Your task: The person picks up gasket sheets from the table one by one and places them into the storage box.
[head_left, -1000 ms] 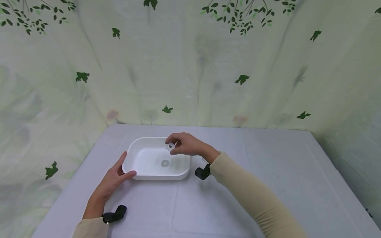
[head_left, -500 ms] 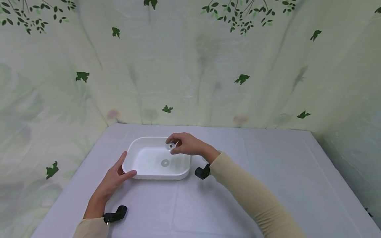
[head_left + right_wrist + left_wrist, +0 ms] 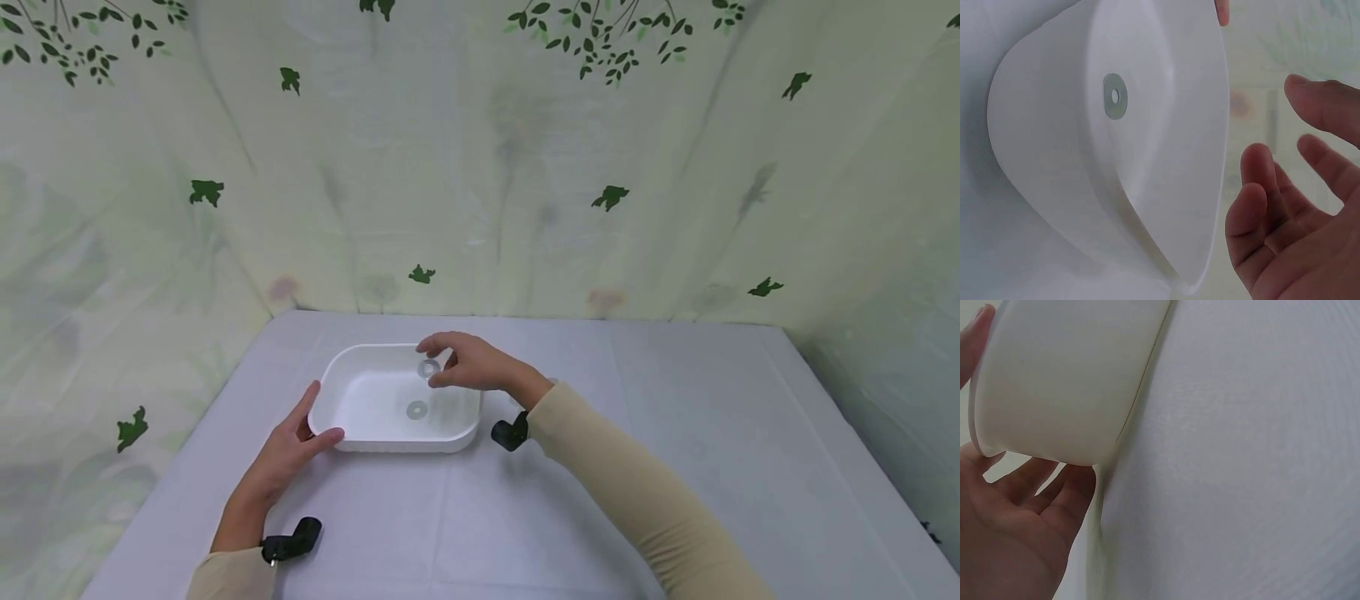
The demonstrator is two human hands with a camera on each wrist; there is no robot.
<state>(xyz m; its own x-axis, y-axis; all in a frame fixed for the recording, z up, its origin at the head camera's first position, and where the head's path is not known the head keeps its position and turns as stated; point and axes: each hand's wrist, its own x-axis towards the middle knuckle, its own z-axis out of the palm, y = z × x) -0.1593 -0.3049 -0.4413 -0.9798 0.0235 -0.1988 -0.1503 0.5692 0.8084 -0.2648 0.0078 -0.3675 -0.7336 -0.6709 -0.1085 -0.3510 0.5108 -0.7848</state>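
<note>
A white rounded rectangular basin sits left of centre on the table. My left hand grips its left front corner, thumb over the rim, and the left wrist view shows the fingers against the outer wall. Over the basin's far right part hovers my right hand, thumb and fingers spread with nothing between them in the right wrist view. A grey ring shows in the head view between thumb and index finger, inside the basin. A second grey ring lies lower on the basin's floor.
A white cloth covers the table. Behind it hangs a pale curtain with leaf prints. A small pale rounded edge shows beside the right wrist, mostly hidden.
My right fingers have parted slightly. The white round piece with a dark centre, seen between them earlier, is out of sight, and a grey ring shows there. The left hand and basin stay put.
</note>
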